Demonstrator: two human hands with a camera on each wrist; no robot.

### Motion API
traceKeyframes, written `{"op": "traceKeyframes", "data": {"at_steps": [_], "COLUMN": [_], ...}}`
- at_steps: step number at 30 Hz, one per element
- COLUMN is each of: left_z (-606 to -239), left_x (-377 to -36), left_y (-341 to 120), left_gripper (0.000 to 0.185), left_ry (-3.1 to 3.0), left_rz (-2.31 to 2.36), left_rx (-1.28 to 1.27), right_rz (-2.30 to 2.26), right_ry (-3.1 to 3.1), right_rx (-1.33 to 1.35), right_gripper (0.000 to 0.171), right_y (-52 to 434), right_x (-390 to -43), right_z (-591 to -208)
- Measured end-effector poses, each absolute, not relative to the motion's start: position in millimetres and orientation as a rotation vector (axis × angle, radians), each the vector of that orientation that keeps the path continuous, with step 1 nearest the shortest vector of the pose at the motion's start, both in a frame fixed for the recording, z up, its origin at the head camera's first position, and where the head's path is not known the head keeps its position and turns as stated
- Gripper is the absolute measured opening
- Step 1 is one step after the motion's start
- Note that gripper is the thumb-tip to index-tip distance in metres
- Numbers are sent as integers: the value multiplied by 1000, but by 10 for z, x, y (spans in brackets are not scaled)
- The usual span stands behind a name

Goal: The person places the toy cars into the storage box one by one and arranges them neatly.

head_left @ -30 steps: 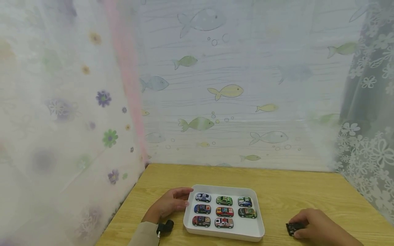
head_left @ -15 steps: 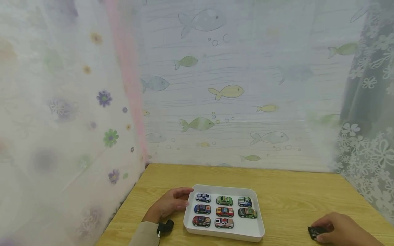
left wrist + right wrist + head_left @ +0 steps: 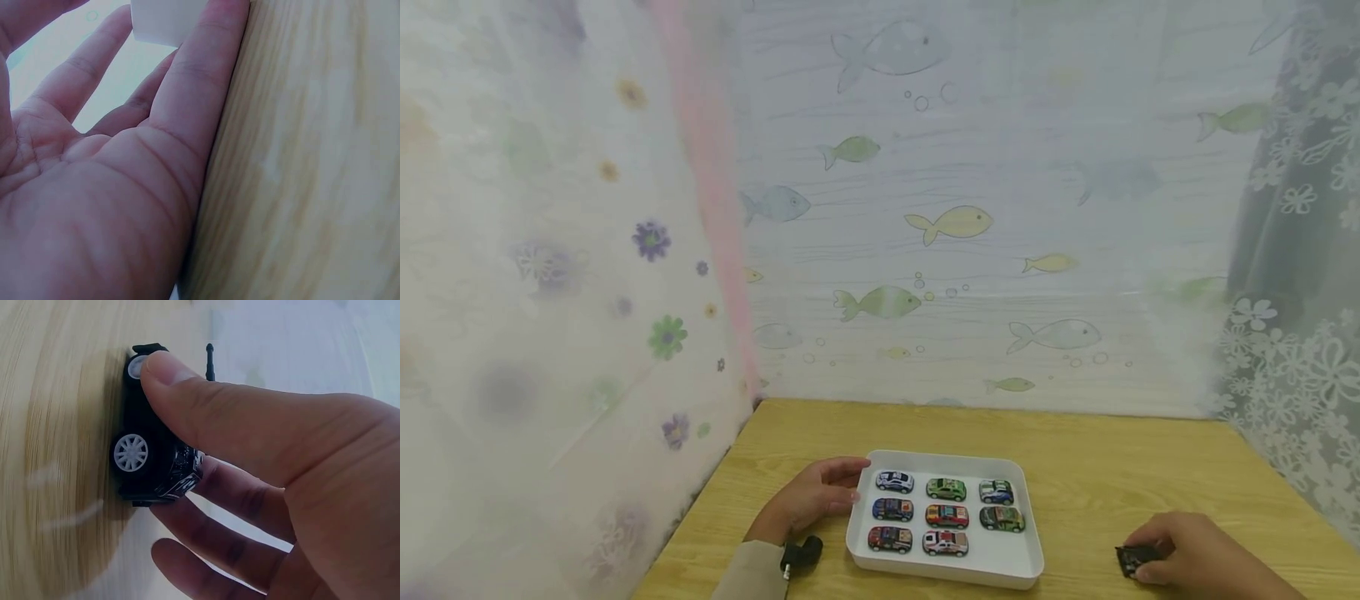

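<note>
My right hand pinches a small black toy car on the table, to the right of a white tray. In the right wrist view the thumb lies along the side of the toy car, whose white-spoked wheels stand against the wood. My left hand lies at the tray's left wall with its fingers extended, the fingertips touching the rim. From the left wrist the palm and loosely straight fingers show, and a corner of the tray appears beyond them. Several printed toy cars stand in rows inside the tray.
The wooden table runs back to a curtain printed with fish. A flowered curtain borders the left side, and a white-flowered sheer one the right. A black clip-like device sits at my left wrist.
My right hand slid the black toy car to the right, then part of the way back left. My left hand and the tray stayed in place.
</note>
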State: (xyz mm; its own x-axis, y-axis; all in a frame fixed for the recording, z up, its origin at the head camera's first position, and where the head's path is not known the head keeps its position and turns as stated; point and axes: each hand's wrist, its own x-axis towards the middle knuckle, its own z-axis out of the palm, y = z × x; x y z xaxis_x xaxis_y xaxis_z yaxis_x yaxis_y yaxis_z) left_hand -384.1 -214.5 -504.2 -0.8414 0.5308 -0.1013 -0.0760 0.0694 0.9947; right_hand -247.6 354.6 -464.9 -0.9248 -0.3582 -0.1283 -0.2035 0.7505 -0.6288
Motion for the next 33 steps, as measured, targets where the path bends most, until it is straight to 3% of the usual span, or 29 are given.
{"op": "traceKeyframes", "data": {"at_steps": [10, 26, 33], "left_z": [-5034, -5050, -5083], "left_x": [-3832, -3862, -3875], "left_y": [-2142, -2148, -2157], "left_gripper": [60, 59, 59], "left_ry": [1907, 1920, 1918], "left_rz": [1837, 1807, 1802], "left_rx": [449, 453, 476], "right_rz": [-945, -941, -926], "right_ry": [2701, 2696, 2780], "right_rx": [-510, -408, -526], "right_gripper": [32, 40, 37], "right_y": [3136, 3283, 3189], "right_x": [-2525, -2518, -2569], "right_z": [-4574, -4601, -4502]}}
